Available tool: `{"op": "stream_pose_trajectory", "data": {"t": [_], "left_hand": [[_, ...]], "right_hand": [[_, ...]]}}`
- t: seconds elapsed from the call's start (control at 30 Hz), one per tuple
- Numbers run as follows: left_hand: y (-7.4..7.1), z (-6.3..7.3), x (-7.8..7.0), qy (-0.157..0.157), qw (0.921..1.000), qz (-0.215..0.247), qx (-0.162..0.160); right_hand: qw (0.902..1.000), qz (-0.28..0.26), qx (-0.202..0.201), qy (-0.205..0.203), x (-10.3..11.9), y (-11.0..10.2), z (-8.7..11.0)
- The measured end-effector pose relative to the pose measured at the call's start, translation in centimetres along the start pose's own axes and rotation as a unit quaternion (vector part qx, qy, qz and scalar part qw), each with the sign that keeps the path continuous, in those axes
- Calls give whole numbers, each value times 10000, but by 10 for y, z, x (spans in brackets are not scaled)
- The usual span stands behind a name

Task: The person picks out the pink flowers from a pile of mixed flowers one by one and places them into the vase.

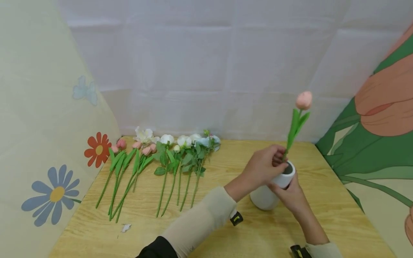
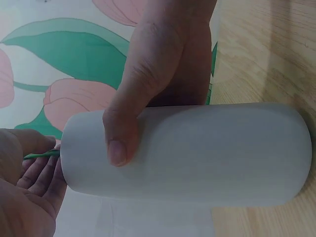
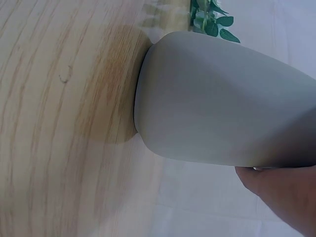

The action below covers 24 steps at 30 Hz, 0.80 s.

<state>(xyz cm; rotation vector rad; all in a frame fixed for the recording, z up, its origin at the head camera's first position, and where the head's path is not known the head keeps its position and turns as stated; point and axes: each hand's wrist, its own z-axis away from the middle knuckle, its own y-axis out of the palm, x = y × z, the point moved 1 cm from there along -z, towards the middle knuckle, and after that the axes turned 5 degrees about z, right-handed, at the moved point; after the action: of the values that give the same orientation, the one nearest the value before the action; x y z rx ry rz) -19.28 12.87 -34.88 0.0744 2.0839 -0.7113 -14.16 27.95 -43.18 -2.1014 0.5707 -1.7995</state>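
Observation:
A pink tulip [image 1: 304, 100] with green leaves stands above a white vase [image 1: 265, 199], tilted slightly to the right. My left hand [image 1: 262, 165] pinches its green stem [image 2: 42, 154] just over the vase's mouth; the stem's lower end is hidden by the fingers and the rim. Lower down, my right hand [image 1: 293, 196] grips the upper part of the vase, its thumb lying against the smooth wall in the left wrist view. The vase rests upright on the wooden table [image 1: 226, 172]. In the right wrist view, the vase's lower body [image 3: 212, 103] fills the middle.
Several pink tulips [image 1: 121, 144] lie in a row at the left of the table. Beside them lie white flowers [image 1: 184, 141] and a pale blue flower [image 1: 204, 141] with leafy stems. A small white scrap [image 1: 126, 227] sits near the front. Patterned cloths flank both sides.

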Motion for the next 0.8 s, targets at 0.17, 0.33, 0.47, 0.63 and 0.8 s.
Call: {"op": "stream_pose_trajectory", "data": {"t": [0.17, 0.33, 0.47, 0.63, 0.8], "left_hand": [[0, 3, -5, -219, 9987, -413, 215], [-1, 6, -6, -223, 9938, -1052, 281], [-3, 7, -3, -227, 9905, -1333, 259], [-8, 10, 4, -215, 9920, -1230, 177], [-14, 17, 12, 36, 9932, -1165, 78]], "right_hand": [[10000, 39, -28, -87, 0, -1, 0], [9989, 206, -156, -403, 0, -1, -1], [9963, 354, -243, -748, -1, -1, -2], [9951, 365, -321, -865, -2, 0, -2], [9948, 328, -356, -899, -2, 3, -4]]}}
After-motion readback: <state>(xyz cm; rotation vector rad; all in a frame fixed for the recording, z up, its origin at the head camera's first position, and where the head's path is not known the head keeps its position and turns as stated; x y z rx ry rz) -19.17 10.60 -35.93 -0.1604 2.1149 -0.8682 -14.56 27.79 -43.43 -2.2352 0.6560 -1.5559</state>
